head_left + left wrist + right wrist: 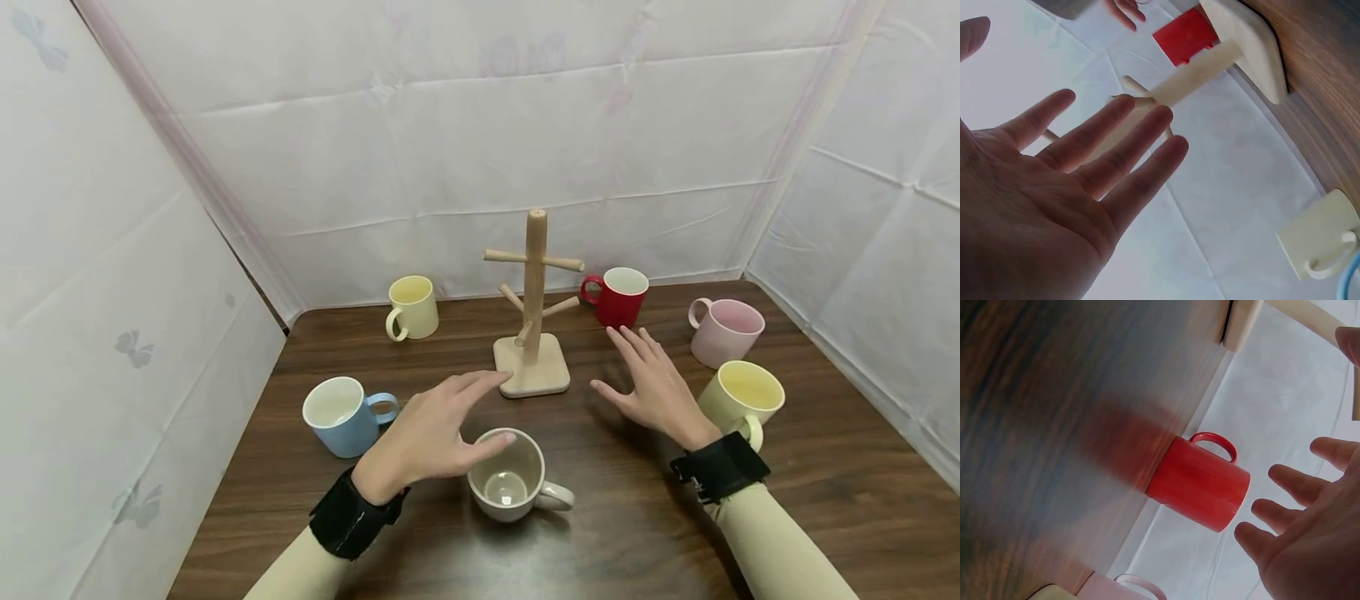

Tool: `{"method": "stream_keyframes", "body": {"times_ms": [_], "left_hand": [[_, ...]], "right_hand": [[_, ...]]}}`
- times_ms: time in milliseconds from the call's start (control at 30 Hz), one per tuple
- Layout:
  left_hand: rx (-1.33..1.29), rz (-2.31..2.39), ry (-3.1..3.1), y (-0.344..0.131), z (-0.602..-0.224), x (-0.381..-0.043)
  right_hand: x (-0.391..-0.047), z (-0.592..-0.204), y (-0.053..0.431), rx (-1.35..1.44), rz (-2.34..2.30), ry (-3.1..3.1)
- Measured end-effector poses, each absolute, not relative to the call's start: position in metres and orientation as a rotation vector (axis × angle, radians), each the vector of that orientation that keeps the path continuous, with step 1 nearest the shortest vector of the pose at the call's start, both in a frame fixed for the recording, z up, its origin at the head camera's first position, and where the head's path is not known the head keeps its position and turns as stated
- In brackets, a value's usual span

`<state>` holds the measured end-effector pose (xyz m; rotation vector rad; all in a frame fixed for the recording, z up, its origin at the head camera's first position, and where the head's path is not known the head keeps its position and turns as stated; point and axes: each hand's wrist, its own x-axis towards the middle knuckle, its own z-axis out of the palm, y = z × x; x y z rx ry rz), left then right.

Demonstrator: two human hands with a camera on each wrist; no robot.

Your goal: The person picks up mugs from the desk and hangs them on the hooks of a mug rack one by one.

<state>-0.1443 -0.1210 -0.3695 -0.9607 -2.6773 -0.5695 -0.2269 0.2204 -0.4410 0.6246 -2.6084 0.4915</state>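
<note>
1. Where things are: the grey mug [517,479] stands on the worktop [615,533], in front of the wooden stand [534,300] and nearer the person. The red mug [621,305] stands behind the stand, to its right.
2. The left hand [431,429] hangs over the left side of the grey mug, its fingers [1141,184] extended and spread, grasping nothing; the thumb overlaps the mug's mouth in the head view, and contact cannot be told.
3. The right hand [652,387] is in front of the red mug, fingers loose, spread and free of any object.
4. A likely fault: if the left thumb dips, it could catch the grey mug's rim and tip or slide it.
5. The blue mug [348,425] aims its handle at the left wrist; a backward sweep of that arm could knock it.
6. The right wristband [722,467] appears close to the near yellow mug [738,400], so drawing that forearm outward might push it over.
7. A careless inward swing of either hand could strike the stand's pegs and topple it.
8. The grey mug is upright, long axis vertical, mouth up; its handle points right and slightly toward the person.
9. The red mug is upright too, handle leftward; the stand's post rises vertically, pegs jutting outward.
</note>
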Motion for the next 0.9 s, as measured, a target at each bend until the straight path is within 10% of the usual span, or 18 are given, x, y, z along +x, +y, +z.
{"method": "stream_keyframes", "body": {"times_ms": [900], "left_hand": [[-1.264, -0.358, -2.651, -0.101, -0.369, -0.113]], "right_hand": [[-0.195, -0.429, 0.203, 0.746, 0.505, -2.550]]}}
